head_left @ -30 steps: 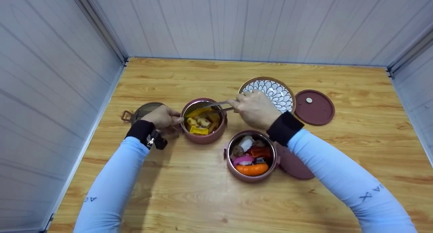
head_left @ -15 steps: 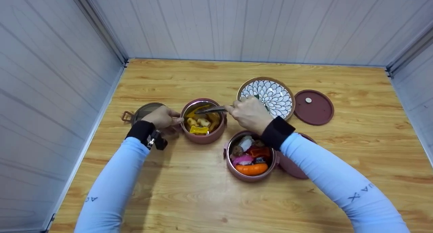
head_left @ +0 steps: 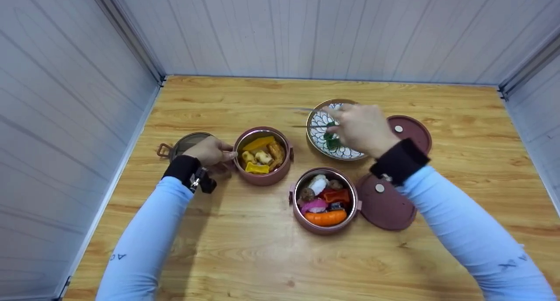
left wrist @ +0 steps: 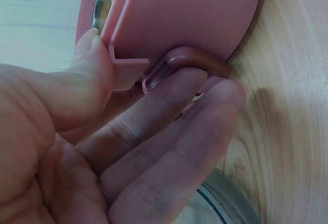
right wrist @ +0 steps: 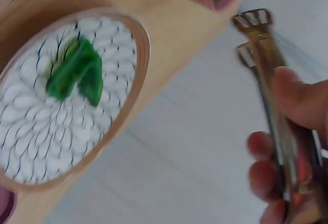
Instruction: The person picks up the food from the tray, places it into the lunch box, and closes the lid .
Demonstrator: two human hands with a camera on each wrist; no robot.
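Observation:
My left hand holds the left side of a small pink pot. In the left wrist view its thumb lies at the rim and the fingers are bent by the side handle. Yellow pieces and brown toy food fill this pot. My right hand grips metal tongs, whose two arms stand apart with nothing between the tips. It is over a petal-patterned plate, partly covering it. A green leafy piece lies on that plate.
A second pink pot with mixed toy food, including an orange piece, stands nearer the front. Two maroon lids lie at right. A glass lid with a brown handle is beside my left hand. Pale walls enclose the table.
The tongs have come up out of the left pot, and my right hand has moved right to above the plate. My left hand has stayed on the pot.

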